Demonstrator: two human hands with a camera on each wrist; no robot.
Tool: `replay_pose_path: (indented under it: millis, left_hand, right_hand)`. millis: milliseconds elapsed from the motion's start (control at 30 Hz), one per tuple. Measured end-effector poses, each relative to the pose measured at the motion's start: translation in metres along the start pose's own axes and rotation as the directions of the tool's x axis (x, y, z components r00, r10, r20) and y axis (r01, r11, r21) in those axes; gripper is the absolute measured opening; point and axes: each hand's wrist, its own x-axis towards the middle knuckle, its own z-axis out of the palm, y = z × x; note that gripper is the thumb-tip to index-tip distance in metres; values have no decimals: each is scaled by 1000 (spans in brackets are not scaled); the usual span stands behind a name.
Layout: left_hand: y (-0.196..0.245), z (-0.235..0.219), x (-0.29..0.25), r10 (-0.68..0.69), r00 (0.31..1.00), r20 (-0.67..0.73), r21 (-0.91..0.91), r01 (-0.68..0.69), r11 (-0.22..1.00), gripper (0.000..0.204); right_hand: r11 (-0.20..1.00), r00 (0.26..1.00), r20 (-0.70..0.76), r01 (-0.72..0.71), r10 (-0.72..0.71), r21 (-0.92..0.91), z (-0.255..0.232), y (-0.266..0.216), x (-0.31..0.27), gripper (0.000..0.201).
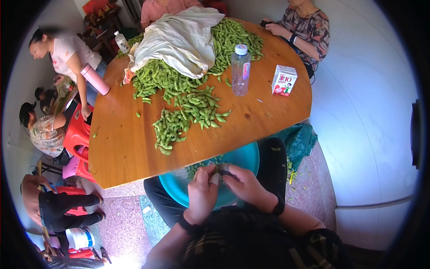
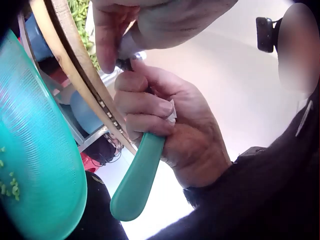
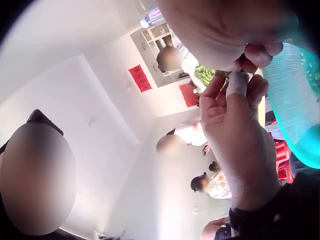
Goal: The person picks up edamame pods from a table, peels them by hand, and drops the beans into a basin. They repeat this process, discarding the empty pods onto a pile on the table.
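Note:
Both hands meet over a teal mesh basket (image 1: pixel 254 157) on the lap. My right hand (image 1: pixel 245 184) grips a green-handled tool (image 2: pixel 136 182); the handle sticks out below the curled fingers, and its working end is mostly hidden at the fingertips. My left hand (image 1: pixel 202 192), with a pale wrap (image 3: pixel 237 84) on its thumb, pinches a green bean pod (image 3: pixel 220 73), of which only a sliver shows. The fingertips of the two hands are close together. Shelled green beans (image 1: pixel 192 171) lie in the basket.
A wooden table (image 1: pixel 251 121) holds heaped bean pods (image 1: pixel 154 83), a cloth (image 1: pixel 179 40), a clear bottle (image 1: pixel 240 74), a drink carton (image 1: pixel 284 80) and a pink tumbler (image 1: pixel 95 80). People are around the table. Red stools (image 1: pixel 76 134) stand left; a green bag (image 1: pixel 299 141) lies right.

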Motion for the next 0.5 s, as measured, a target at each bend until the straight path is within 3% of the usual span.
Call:
replay_pose_path:
  millis: [67, 133, 167, 200, 233, 267, 300, 367, 400, 467, 500]
  left_hand:
    - [-5, 1, -2, 32, 999, 8, 33, -32, 999, 22]
    - [-17, 2, -6, -7, 999, 54, -35, 9, 999, 21]
    - [-22, 3, -9, -74, 992, 100, -135, 87, 987, 21]
    - [-20, 1, -7, -75, 992, 102, -135, 88, 987, 21]
    - [-21, 0, -6, -141, 977, 158, -229, 175, 958, 19]
    - [-25, -1, -6, -199, 955, 219, -315, 262, 912, 18]
    - [-29, -1, -6, -200, 955, 221, -315, 264, 912, 18]
    - [-40, -1, -5, -296, 888, 353, -490, 444, 750, 18]
    - [-40, -2, -4, -296, 888, 352, -490, 444, 750, 18]
    - [-39, -4, 0, -387, 776, 498, -649, 629, 427, 25]
    - [-43, -3, 0, -388, 779, 493, -652, 626, 428, 25]
  right_hand:
    - [999, 999, 2, -42, 42, 34, -4, 2, 0, 15]
    - [974, 971, 104, -220, 215, 47, -11, 3, -2, 27]
    - [974, 971, 105, -223, 217, 48, -14, 0, -3, 27]
    - [945, 946, 130, -309, 296, 102, -16, -4, -3, 25]
    - [906, 915, 158, -393, 370, 155, -17, -6, -3, 24]
    - [905, 915, 155, -394, 372, 157, -18, -6, -2, 24]
    - [886, 907, 156, -417, 392, 201, -20, -4, -1, 16]
    - [863, 896, 160, -442, 414, 244, -23, 0, 1, 9]
    - [839, 876, 184, -482, 447, 255, -28, 2, 2, 9]
    - [812, 853, 210, -520, 478, 264, -30, 3, 3, 9]
    - [837, 866, 207, -495, 455, 234, -30, 2, 3, 10]
